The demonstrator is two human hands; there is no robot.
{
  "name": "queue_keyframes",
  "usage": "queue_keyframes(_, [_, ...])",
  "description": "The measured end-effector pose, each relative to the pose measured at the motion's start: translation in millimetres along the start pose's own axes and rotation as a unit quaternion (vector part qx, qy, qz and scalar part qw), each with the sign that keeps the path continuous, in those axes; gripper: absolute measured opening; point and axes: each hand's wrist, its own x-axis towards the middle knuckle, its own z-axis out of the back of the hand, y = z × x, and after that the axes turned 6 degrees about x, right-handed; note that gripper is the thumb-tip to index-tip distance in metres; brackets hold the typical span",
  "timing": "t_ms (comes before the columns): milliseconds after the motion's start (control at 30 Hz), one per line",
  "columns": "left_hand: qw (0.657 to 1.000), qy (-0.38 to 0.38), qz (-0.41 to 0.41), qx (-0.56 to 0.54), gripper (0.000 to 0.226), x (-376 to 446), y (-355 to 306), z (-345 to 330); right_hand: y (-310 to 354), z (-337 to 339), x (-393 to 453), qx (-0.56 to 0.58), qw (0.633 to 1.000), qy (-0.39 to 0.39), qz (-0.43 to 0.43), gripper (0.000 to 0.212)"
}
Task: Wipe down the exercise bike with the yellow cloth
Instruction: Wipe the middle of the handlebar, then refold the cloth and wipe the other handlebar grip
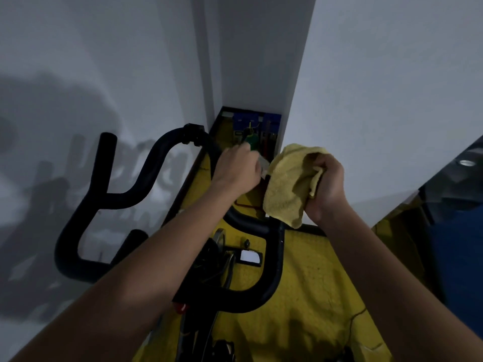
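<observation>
Right hand (328, 186) raised above exercise bike (271, 257), grip pressed tight around bunched yellow cloth (287, 184); cloth hangs just above right handlebar bend. Left hand (236, 171) beside cloth, grip curled on small pale object, unclear what. Yellow floor (313, 296) below.

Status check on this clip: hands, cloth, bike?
Right hand shut on yellow cloth. Left hand closed near handlebar, contents unclear. Cloth held above bike, nothing blocking.

Yellow floor (313, 296) under the black exercise bike (261, 291), between pale walls (379, 87).
</observation>
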Motion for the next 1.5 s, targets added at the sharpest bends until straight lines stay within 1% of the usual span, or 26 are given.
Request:
queue_keyframes(67, [1.0,0.026,-0.004,-0.018,0.024,-5.3,-11.1,-1.1,2.5,6.1,-6.7,0.017,0.999,-0.017,0.027,0.033])
queue_keyframes(167, [0.999,0.047,-0.012,0.004,0.031,-16.1,-11.6,-7.1,6.0,14.0,-13.3,0.017,0.993,-0.08,0.085,0.032])
queue_keyframes(233, [0.996,0.066,-0.026,0.045,0.04,-21.2,-3.8,-9.2,5.7,17.0,-13.7,-0.038,0.984,-0.131,0.115,0.031])
queue_keyframes(300, [0.985,0.111,-0.066,0.117,0.051,-26.5,0.7,-7.9,-1.9,15.2,-11.5,-0.131,0.97,-0.156,0.13,0.032])
queue_keyframes(333, [0.978,0.12,-0.086,0.147,0.055,-30.9,1.5,-8.5,-8.4,12.9,-9.7,-0.188,0.963,-0.151,0.124,0.032])
queue_keyframes(367, [0.974,0.109,-0.102,0.169,0.055,-35.8,3.4,-9.3,-18.1,9.9,-5.9,-0.237,0.957,-0.129,0.107,0.031])
queue_keyframes(433, [0.983,0.031,-0.104,0.15,0.041,-45.1,9.6,-13.4,-41.4,3.1,0.2,-0.31,0.946,-0.07,0.059,0.035])
queue_keyframes(467, [0.988,-0.018,-0.085,0.127,0.029,-48.8,13.4,-16.9,-53.6,1.6,4.3,-0.339,0.938,-0.051,0.054,0.046])
queue_keyframes(500, [0.991,-0.054,-0.05,0.112,0.027,-51.2,16.1,-19.6,-63.1,-0.5,7.2,-0.358,0.93,-0.042,0.066,0.059])
queue_keyframes(567, [0.99,-0.095,0.068,0.079,0.049,-55.8,16.3,-22.7,-73.7,-4.1,9.8,-0.366,0.925,-0.049,0.088,0.07])
queue_keyframes(633, [0.971,-0.136,0.192,-0.031,0.067,-57.3,12.0,-24.9,-78.4,-2.2,14.3,-0.309,0.945,-0.072,0.08,0.073])
queue_keyframes(667, [0.956,-0.148,0.23,-0.107,0.073,-57.8,10.2,-26.4,-80.2,0.9,16.4,-0.252,0.962,-0.092,0.06,0.073])
queue_keyframes(700, [0.94,-0.154,0.244,-0.183,0.077,-57.5,8.8,-26.7,-82.3,4.6,17.5,-0.197,0.973,-0.112,0.044,0.069])
queue_keyframes(733, [0.926,-0.154,0.246,-0.241,0.08,-57.2,8.1,-27.1,-84.1,8.2,17.8,-0.169,0.976,-0.126,0.046,0.06])
queue_keyframes(767, [0.916,-0.151,0.248,-0.276,0.083,-56.4,8.0,-27.2,-85.2,10.0,17.5,-0.171,0.974,-0.133,0.063,0.047])
queue_keyframes(833, [0.909,-0.146,0.264,-0.288,0.088,-54.6,8.4,-28.1,-87.8,11.7,18.1,-0.17,0.971,-0.142,0.094,0.023])
queue_keyframes(867, [0.908,-0.143,0.274,-0.282,0.089,-54.3,9.2,-29.1,-88.6,11.0,19.4,-0.157,0.971,-0.15,0.099,0.016])
queue_keyframes(933, [0.907,-0.135,0.287,-0.276,0.089,-54.6,9.8,-28.7,-88.9,8.4,22.8,-0.135,0.97,-0.169,0.111,0.01])
queue_keyframes(967, [0.907,-0.133,0.289,-0.277,0.088,-54.8,10.3,-29.2,-90.8,8.5,25.2,-0.138,0.967,-0.176,0.123,0.013])
queue_keyframes(1067, [0.909,-0.134,0.289,-0.271,0.085,-56.1,10.2,-31.0,-97.5,12.3,29.7,-0.184,0.952,-0.181,0.167,0.035])
queue_keyframes(1100, [0.91,-0.134,0.29,-0.266,0.084,-56.4,9.4,-31.0,-98.9,13.9,29.7,-0.208,0.946,-0.178,0.174,0.039])
queue_keyframes(1133, [0.911,-0.133,0.291,-0.262,0.083,-57.1,8.1,-30.5,-99.8,15.7,29.6,-0.239,0.938,-0.177,0.176,0.043])
queue_keyframes(1233, [0.912,-0.128,0.287,-0.263,0.08,-58.6,3.8,-28.9,-98.7,15.4,33.7,-0.353,0.902,-0.191,0.158,0.068])
queue_keyframes(1333, [0.904,-0.144,0.285,-0.285,0.07,-56.9,4.0,-29.4,-94.3,7.6,39.0,-0.453,0.864,-0.18,0.127,0.066])
queue_keyframes(1433, [0.872,-0.145,0.337,-0.325,0.043,-50.7,8.1,-29.8,-93.0,8.3,42.1,-0.448,0.871,-0.16,0.127,0.058])
queue_keyframes(1500, [0.846,-0.139,0.373,-0.355,0.037,-48.5,10.1,-35.0,-94.6,11.4,42.2,-0.437,0.876,-0.164,0.122,0.054])
